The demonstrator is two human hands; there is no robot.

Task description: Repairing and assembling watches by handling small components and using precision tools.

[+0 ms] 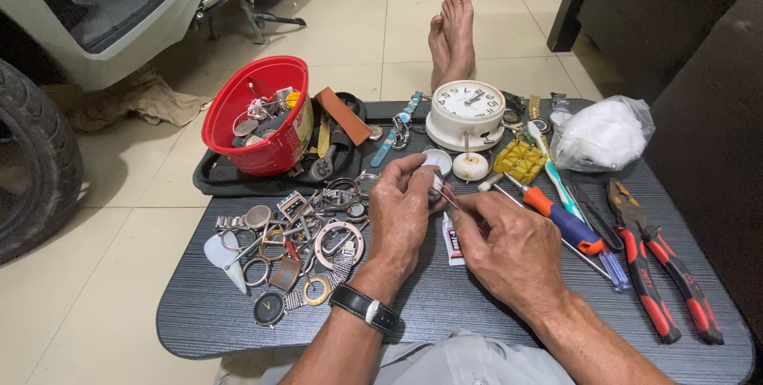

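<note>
Your two hands meet at the centre of the frame over the dark wood-grain counter (445, 297).
Your left hand (400, 214) pinches a small round metal watch part (436, 182); your right hand (509, 246) pinches a thin reddish tool (447, 196), its long axis slanting up-left, tip touching the part, just right of it.

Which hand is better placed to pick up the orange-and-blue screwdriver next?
Probably the right hand: the screwdriver lies just beside it, while the left hand grips the small watch part.
</note>
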